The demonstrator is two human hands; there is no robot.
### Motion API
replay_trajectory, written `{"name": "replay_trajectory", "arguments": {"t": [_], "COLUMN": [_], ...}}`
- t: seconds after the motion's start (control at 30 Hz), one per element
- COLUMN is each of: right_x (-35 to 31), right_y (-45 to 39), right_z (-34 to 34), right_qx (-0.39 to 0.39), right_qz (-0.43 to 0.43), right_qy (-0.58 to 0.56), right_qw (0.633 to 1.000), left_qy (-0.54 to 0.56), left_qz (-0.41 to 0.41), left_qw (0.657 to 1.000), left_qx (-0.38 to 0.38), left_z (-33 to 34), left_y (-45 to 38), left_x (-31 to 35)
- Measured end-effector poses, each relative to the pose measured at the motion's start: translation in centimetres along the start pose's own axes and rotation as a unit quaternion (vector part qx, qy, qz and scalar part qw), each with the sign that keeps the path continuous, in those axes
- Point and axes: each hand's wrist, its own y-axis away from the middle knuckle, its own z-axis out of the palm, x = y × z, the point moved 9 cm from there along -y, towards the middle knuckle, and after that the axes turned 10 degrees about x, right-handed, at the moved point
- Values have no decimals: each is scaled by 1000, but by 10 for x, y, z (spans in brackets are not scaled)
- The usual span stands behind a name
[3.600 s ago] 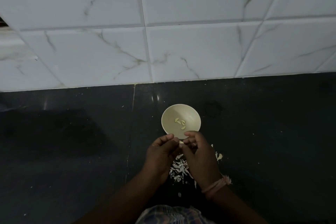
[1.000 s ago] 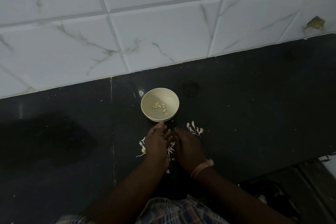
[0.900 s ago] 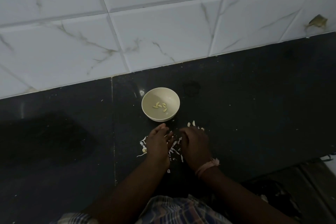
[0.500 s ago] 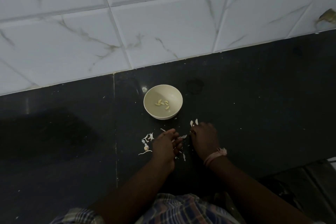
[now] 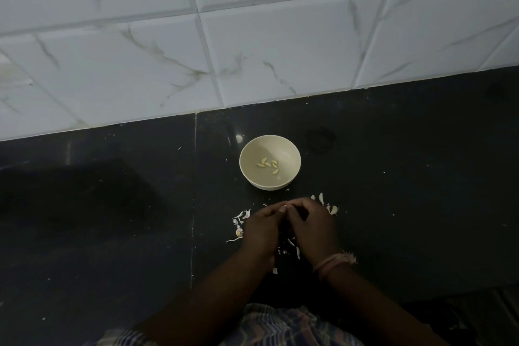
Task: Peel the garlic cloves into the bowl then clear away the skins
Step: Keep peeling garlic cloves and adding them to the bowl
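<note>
Garlic skins [image 5: 323,202] lie scattered around both hands, near the bowl [image 5: 250,177]. Left hand [image 5: 262,229] and right hand [image 5: 311,223] curl together, seemingly gathering scraps; sweep inward, sparing the bowl.

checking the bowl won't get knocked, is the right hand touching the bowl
Apart. The head view shows bare dark counter between the bowl and the right hand, which sits nearer the person, against the left hand.

Dim dark counter [image 5: 112,233], marbled wall tiles [image 5: 280,45]
</note>
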Motion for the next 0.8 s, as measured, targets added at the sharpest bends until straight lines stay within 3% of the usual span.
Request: {"name": "replay_trajectory", "arguments": {"t": [0.33, 0.8], "right_x": [-6, -14], "right_y": [5, 13], "right_z": [11, 12], "right_qx": [-6, -48], "right_qz": [12, 72], "right_qy": [-24, -148], "right_qw": [1000, 985], "left_qy": [-45, -68], "left_qz": [75, 149], "left_qw": [993, 986], "left_qx": [80, 38], "left_z": [-32, -39], "left_y": [2, 21], "left_x": [21, 40]}}
